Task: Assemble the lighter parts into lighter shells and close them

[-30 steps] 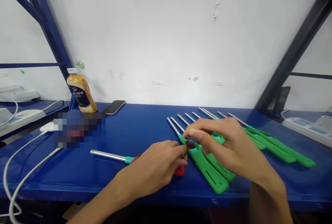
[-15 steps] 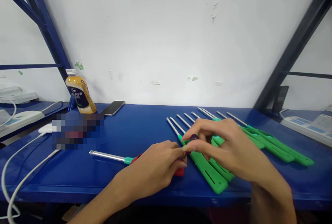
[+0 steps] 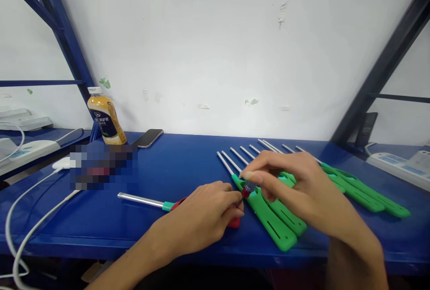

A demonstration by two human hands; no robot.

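My left hand [image 3: 210,211] is closed around a red lighter [image 3: 234,222] with a metal rod [image 3: 143,200] that points left over the blue table. Between both hands is a small screwdriver [image 3: 248,188] with a dark and red handle; its shaft runs toward the fingertips of my left hand. My right hand [image 3: 289,182] has thumb and index finger at the top end of that handle, pinched together. Under and beside my right hand lie several green lighters [image 3: 268,218] with metal rods pointing to the wall.
At the back left stand a yellow drink bottle [image 3: 106,117] and a phone [image 3: 150,138]. White cables [image 3: 36,196] hang over the left side of the table [image 3: 174,164]. More green lighters [image 3: 366,191] lie at the right, near a power strip [image 3: 399,166].
My right thumb and index finger have shifted to the upper end of the screwdriver handle, which now shows more. My left hand keeps its grip. The view has shifted slightly.
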